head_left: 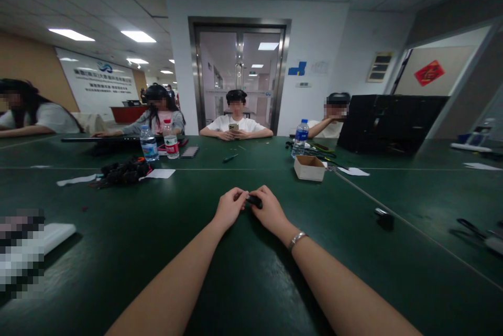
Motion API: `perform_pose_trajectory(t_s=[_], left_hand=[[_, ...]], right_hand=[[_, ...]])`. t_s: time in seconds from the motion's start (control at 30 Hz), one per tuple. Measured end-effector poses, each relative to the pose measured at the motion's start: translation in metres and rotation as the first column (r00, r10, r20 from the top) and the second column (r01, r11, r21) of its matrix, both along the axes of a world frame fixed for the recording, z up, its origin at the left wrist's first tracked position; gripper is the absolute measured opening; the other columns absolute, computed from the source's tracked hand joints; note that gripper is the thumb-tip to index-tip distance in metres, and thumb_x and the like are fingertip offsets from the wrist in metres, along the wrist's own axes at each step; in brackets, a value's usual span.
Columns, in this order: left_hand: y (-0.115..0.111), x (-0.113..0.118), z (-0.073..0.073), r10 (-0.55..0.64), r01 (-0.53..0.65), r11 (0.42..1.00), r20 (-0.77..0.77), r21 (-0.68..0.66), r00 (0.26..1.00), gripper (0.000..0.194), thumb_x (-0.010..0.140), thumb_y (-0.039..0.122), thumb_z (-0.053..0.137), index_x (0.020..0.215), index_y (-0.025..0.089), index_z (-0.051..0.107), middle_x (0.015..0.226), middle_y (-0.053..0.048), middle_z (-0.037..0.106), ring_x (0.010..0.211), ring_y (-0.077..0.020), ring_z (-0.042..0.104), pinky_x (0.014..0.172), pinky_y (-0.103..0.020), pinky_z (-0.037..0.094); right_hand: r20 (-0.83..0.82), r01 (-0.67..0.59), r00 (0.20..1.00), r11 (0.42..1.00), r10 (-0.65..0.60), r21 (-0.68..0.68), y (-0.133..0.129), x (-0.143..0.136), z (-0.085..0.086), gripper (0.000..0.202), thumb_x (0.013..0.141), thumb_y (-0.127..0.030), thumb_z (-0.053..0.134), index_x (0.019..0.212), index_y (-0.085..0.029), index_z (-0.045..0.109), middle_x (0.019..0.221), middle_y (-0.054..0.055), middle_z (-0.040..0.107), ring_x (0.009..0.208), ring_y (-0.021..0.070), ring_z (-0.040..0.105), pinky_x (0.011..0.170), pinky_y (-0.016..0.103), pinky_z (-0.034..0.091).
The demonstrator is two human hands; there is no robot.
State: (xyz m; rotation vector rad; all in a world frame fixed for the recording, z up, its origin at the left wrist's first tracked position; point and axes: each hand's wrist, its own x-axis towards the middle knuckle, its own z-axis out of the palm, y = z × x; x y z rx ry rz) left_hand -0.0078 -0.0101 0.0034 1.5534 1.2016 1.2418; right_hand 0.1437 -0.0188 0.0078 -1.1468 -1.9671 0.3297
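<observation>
On the green table [243, 283], at twelve o'clock, our right hand [272, 211], half closed, holds a small black object [254, 201]. Our left hand [229, 209], fingers curled, is at its ten-o'clock end; whether it grips, we cannot tell. We should hold lightly, supporting both ends evenly.

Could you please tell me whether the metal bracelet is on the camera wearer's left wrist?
No, the metal bracelet is around the right wrist.
</observation>
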Motion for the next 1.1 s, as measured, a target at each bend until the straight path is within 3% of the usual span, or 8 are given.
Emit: perform_pose_trajectory(t_s=[0.33, 0.57, 0.7, 0.8, 0.97, 1.1], left_hand=[[-0.001, 0.0, 0.001, -0.026, 0.026, 1.0, 0.023, 0.008, 0.999, 0.03, 0.074, 0.045, 0.059, 0.082, 0.016, 0.063, 0.07, -0.002, 0.061, 0.066, -0.013, 0.059, 0.061, -0.024, 0.05], [-0.001, 0.0, -0.001, -0.085, 0.086, 0.994, -0.016, 0.064, 0.996, 0.028, 0.074, 0.042, 0.059, 0.09, 0.018, 0.062, 0.081, -0.002, 0.065, 0.075, -0.0145, 0.062, 0.064, -0.024, 0.05], [-0.005, 0.001, 0.002, -0.096, 0.096, 0.991, -0.004, 0.096, 0.995, 0.025, 0.076, 0.039, 0.058, 0.091, 0.019, 0.062, 0.085, -0.002, 0.066, 0.081, -0.0161, 0.063, 0.069, -0.025, 0.05], [-0.01, 0.0, 0.006, -0.061, 0.07, 0.99, -0.068, 0.125, 0.996, 0.022, 0.078, 0.037, 0.055, 0.09, 0.02, 0.062, 0.086, -0.003, 0.067, 0.081, -0.0167, 0.063, 0.073, -0.027, 0.049], [-0.016, -0.009, 0.013, 0.078, 0.012, 0.968, -0.346, 0.251, 0.935, 0.018, 0.077, 0.033, 0.056, 0.088, 0.022, 0.066, 0.088, -0.005, 0.066, 0.082, -0.0196, 0.06, 0.077, -0.03, 0.046], [-0.018, -0.045, 0.025, 0.275, -0.157, 0.951, -0.494, 0.267, 0.825, 0.017, 0.078, 0.029, 0.053, 0.089, 0.023, 0.064, 0.094, -0.007, 0.065, 0.087, -0.0223, 0.059, 0.078, -0.032, 0.044]], right_hand=[[-0.006, -0.001, 1.0, 1.0, 0.001, 0.005, 0.002, 0.001, -0.002, 0.029, 0.07, -0.004, 0.055, 0.092, -0.019, 0.063, 0.093, 0.003, 0.053, 0.085, 0.0139, 0.054, 0.08, 0.029, 0.046], [-0.063, -0.017, 0.998, 1.0, 0.017, -0.006, 0.004, 0.0, -0.004, 0.05, 0.067, -0.005, 0.057, 0.115, -0.019, 0.055, 0.101, 0.006, 0.058, 0.09, 0.0159, 0.056, 0.084, 0.033, 0.046], [-0.13, -0.042, 0.991, 0.993, 0.028, -0.106, 0.005, 0.0, -0.006, 0.059, 0.07, -0.012, 0.062, 0.126, -0.022, 0.047, 0.096, 0.004, 0.063, 0.082, 0.0146, 0.06, 0.078, 0.031, 0.048], [-0.129, -0.068, 0.991, 0.983, 0.046, -0.171, 0.002, 0.0, -0.004, 0.063, 0.071, -0.019, 0.065, 0.13, -0.023, 0.044, 0.093, 0.003, 0.066, 0.084, 0.0157, 0.061, 0.08, 0.032, 0.047], [-0.003, -0.029, 1.0, 0.986, 0.029, -0.164, -0.006, -0.004, -0.001, 0.057, 0.072, -0.03, 0.067, 0.126, -0.022, 0.049, 0.098, 0.006, 0.067, 0.098, 0.0213, 0.058, 0.087, 0.038, 0.044], [0.049, 0.03, 0.999, 0.991, -0.024, -0.131, -0.006, 0.008, 0.01, 0.047, 0.078, -0.033, 0.06, 0.124, -0.023, 0.052, 0.1, 0.007, 0.065, 0.1, 0.0219, 0.056, 0.087, 0.039, 0.043]])
